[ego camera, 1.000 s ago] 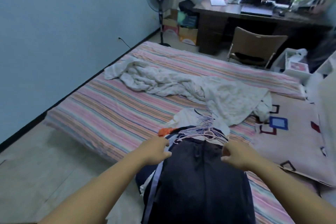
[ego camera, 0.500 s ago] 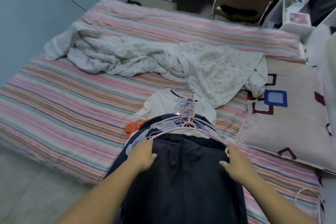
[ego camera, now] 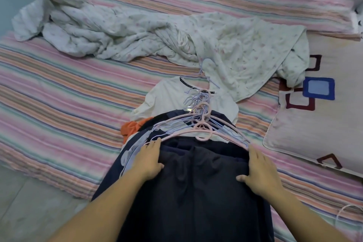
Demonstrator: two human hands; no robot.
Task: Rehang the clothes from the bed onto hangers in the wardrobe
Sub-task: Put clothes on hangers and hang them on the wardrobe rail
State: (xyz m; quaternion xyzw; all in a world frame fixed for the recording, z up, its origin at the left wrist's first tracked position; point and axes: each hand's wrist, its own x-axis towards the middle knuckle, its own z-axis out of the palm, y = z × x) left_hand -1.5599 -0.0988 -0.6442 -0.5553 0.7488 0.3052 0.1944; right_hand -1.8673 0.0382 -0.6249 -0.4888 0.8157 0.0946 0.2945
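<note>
Both hands lie flat with fingers straight, left hand [ego camera: 148, 160] and right hand [ego camera: 260, 172] pressing the dark garment [ego camera: 198, 192] atop the clothes pile at the bed's [ego camera: 59, 92] edge, hangers [ego camera: 198, 125] bunched above. Gathering seems underway; next, probably grip the hangers and lift.

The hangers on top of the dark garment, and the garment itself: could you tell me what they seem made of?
The hangers: likely plastic or plastic-coated wire, judging by their smooth pastel pink and lilac and thin round rods. The dark garment: matte navy woven cloth that creases softly; its fibre cannot be told.
</note>
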